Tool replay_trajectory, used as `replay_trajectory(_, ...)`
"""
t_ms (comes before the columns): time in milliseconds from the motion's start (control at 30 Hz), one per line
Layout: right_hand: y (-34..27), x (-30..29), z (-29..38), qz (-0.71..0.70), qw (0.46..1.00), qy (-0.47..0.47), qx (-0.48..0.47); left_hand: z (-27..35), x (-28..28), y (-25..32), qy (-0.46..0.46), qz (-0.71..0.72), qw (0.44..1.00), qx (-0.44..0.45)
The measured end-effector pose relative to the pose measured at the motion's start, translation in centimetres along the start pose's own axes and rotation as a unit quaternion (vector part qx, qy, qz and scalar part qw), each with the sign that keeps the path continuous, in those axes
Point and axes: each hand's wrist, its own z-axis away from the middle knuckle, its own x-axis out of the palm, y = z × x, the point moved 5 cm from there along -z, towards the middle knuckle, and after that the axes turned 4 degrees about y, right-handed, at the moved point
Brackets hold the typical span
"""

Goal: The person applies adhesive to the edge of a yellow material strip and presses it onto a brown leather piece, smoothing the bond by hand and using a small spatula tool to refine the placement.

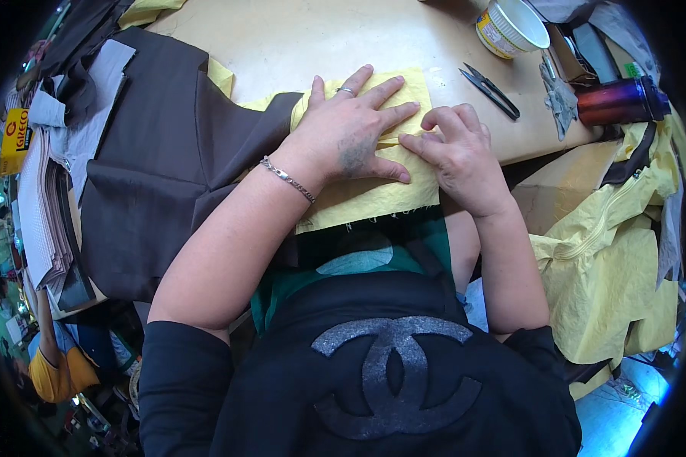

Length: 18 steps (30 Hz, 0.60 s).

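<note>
My left hand (357, 125) lies flat with fingers spread on a piece of yellow fabric (366, 200) at the table's near edge. Just right of it, my right hand (460, 151) has its thumb and index finger together at a fold in that fabric; the other fingers are curled. The near edge of the yellow fabric is frayed and hangs towards my lap. Dark brown fabric (148, 114) joins or overlaps the yellow piece on the left; which of the two is hidden. Black thread snips (490, 91) lie on the table beyond my right hand.
A white plastic tub (511, 28), a grey rag (560, 103) and a dark red-purple tumbler (620, 103) stand or lie at the right. Yellow fabric with a zipper (606, 245) hangs at the right side. Stacked pale cut pieces (40, 211) and a yellow box (16, 140) are on the left.
</note>
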Motion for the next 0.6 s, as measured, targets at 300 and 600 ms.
replay_trajectory(300, 0.7, -0.8, 0.5, 0.068, 0.997, 0.016, 0.019, 0.1, -0.2, 0.1, 0.004, -0.009, 1.000, -0.001)
replay_trajectory(600, 0.5, 0.1, 0.4, -0.009, 1.000, 0.013, -0.013, 2.2, -0.5, -1.1, -0.005, 0.022, 0.999, -0.035)
